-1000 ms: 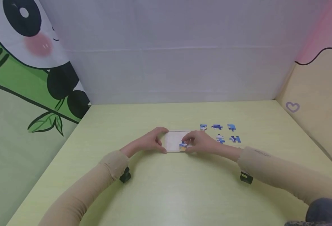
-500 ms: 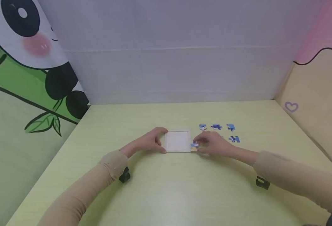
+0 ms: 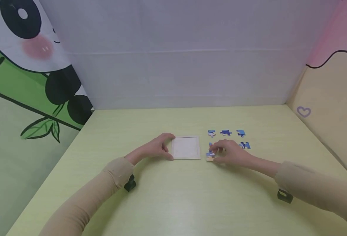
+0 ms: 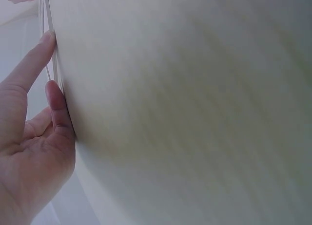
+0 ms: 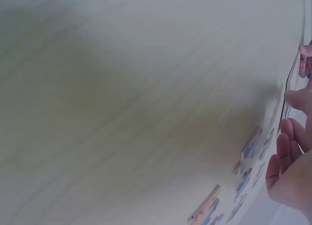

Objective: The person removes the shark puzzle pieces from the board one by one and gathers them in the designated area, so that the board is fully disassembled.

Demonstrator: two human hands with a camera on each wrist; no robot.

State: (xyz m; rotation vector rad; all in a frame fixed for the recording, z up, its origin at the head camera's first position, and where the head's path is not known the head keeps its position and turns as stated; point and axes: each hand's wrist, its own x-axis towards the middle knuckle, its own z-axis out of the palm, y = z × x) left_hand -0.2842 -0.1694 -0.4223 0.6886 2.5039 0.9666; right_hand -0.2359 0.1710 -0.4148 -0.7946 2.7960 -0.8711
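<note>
My left hand (image 3: 155,147) holds the left side of a small white puzzle tray (image 3: 185,148), thumb at the near corner and forefinger at the far one. The tray lies flat on the table, its inside bare white. In the left wrist view, the thumb (image 4: 39,59) touches the tray's thin edge. Just right of the tray, my right hand (image 3: 232,153) pinches a jigsaw piece (image 3: 210,157) with a blue, white and sandy print. Part of that piece is behind the fingers. The right wrist view has the right hand (image 5: 297,171) at its edge, where the held piece cannot be made out clearly.
Behind the right hand lie several loose jigsaw pieces (image 3: 226,132) in rows, including a blue one (image 3: 241,133) and one partly hidden by the fingers (image 3: 211,144). More pieces (image 5: 207,205) show in the right wrist view. A pale cloth wall (image 3: 185,78) closes the table's back.
My right hand has moved right with the jigsaw piece, from over the tray's lower right corner to the table beside it. The left hand has stayed at the tray.
</note>
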